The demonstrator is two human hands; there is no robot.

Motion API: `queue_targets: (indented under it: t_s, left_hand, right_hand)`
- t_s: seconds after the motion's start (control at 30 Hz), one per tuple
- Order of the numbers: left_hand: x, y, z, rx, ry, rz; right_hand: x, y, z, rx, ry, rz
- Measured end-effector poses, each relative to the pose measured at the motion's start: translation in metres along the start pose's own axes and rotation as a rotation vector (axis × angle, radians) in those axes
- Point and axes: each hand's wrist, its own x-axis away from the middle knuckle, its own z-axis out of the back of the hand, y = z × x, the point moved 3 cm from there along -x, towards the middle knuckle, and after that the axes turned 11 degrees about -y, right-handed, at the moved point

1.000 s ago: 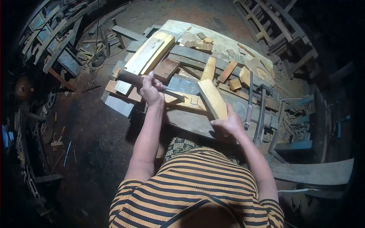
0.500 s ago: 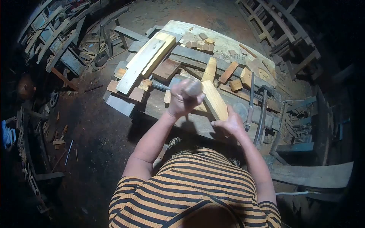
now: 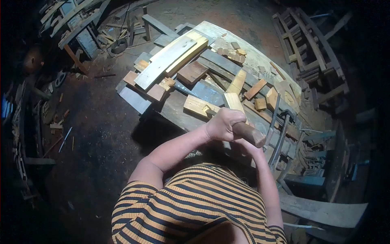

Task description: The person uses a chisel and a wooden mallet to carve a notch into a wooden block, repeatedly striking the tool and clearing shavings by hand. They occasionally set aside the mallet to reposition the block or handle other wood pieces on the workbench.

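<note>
My left hand (image 3: 226, 123) is closed around the thick round wooden handle (image 3: 251, 134) of a tool. The handle's butt points right and toward me; the tool's other end is hidden. Behind and below it, my right hand (image 3: 243, 145) is mostly covered by the handle. That hand is at the lower end of a pale wood block (image 3: 233, 101), whose upper end shows above my left fist. Left of the fist lies another pale wood piece (image 3: 196, 105) on the workbench (image 3: 172, 106). A tapered yellow wood piece (image 3: 237, 82) lies just beyond the block.
Long pale boards (image 3: 168, 61) are stacked at the bench's left. A reddish-brown block (image 3: 192, 72) and small offcuts (image 3: 255, 88) lie across the middle. Metal clamp bars (image 3: 281, 132) run along the right side. Wooden frames (image 3: 310, 44) stand at the far right.
My left hand has moved down and to the right with the wooden-handled tool, now covering much of my right hand and the block's lower part. The view has shifted slightly.
</note>
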Motion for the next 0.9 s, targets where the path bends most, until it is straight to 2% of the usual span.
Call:
queue_targets:
  t_s: [0.03, 0.07, 0.1, 0.17, 0.2, 0.23, 0.27, 0.3, 0.33, 0.37, 0.43, 0.47, 0.5, 0.53, 0.57, 0.67, 0.7, 0.77, 0.83, 0.9]
  left_hand:
    - [0.0, -0.001, -0.002, 0.003, -0.017, -0.011]
    - [-0.001, -0.004, -0.003, 0.0, 0.0, -0.009]
    - [-0.002, -0.006, -0.003, -0.004, 0.015, -0.006]
    - [-0.005, -0.009, -0.001, -0.046, 0.002, -0.017]
    - [-0.009, -0.003, 0.002, -0.006, 0.034, -0.015]
    - [-0.008, -0.004, 0.002, -0.013, 0.05, -0.007]
    - [-0.007, -0.006, 0.0, -0.013, 0.027, 0.003]
    - [-0.007, -0.008, -0.003, -0.009, 0.0, 0.009]
    - [-0.007, -0.011, -0.007, -0.001, -0.009, 0.025]
    - [-0.007, -0.01, -0.007, 0.004, -0.006, 0.024]
    - [-0.01, -0.008, -0.01, -0.003, -0.034, 0.067]
    - [-0.01, -0.009, -0.011, 0.002, -0.03, 0.061]
    - [-0.009, -0.011, -0.01, -0.017, -0.026, 0.057]
    - [-0.008, -0.012, -0.01, -0.038, -0.025, 0.054]
    - [-0.008, -0.012, -0.01, -0.039, -0.027, 0.052]
    - [-0.007, -0.012, -0.01, 0.026, -0.039, 0.085]
    - [-0.009, -0.011, -0.007, -0.002, -0.004, 0.053]
    - [-0.011, -0.009, -0.003, -0.028, 0.03, 0.016]
    - [-0.012, -0.009, 0.001, 0.042, 0.027, 0.07]
    - [-0.011, -0.011, 0.0, 0.013, 0.034, 0.072]
  right_hand:
    - [-0.004, 0.011, -0.004, -0.045, 0.005, 0.028]
    - [-0.009, 0.029, -0.011, -0.217, -0.06, -0.063]
    - [-0.007, 0.045, -0.01, -0.205, -0.07, -0.06]
    - [0.008, 0.008, 0.015, -0.438, 0.066, 0.026]
    - [0.021, -0.024, 0.034, -0.44, 0.116, 0.103]
    - [0.039, -0.054, 0.052, -0.491, 0.289, 0.087]
    - [0.057, -0.072, 0.066, -0.552, 0.43, 0.221]
    - [0.076, -0.082, 0.081, -0.574, 0.477, 0.295]
    - [0.095, -0.085, 0.093, -0.589, 0.435, 0.275]
    - [0.108, -0.103, 0.093, -0.741, 0.457, 0.478]
    - [0.113, -0.103, 0.078, -0.668, 0.579, 0.669]
    - [0.118, -0.078, 0.064, -0.79, 0.573, 0.383]
    - [0.12, -0.077, 0.065, -0.096, 0.461, 0.339]
    - [0.12, -0.08, 0.065, -0.086, 0.385, 0.279]
    - [0.121, -0.088, 0.067, -0.08, 0.31, 0.22]
    - [0.148, -0.099, 0.09, -0.149, 0.549, 0.222]
    - [0.153, -0.104, 0.092, -0.381, 0.607, 0.376]
    - [0.153, -0.115, 0.092, -0.607, 0.587, 0.74]
    - [0.146, -0.113, 0.077, -0.691, 0.59, 0.741]
    - [0.13, -0.107, 0.062, 0.139, 0.335, 0.205]
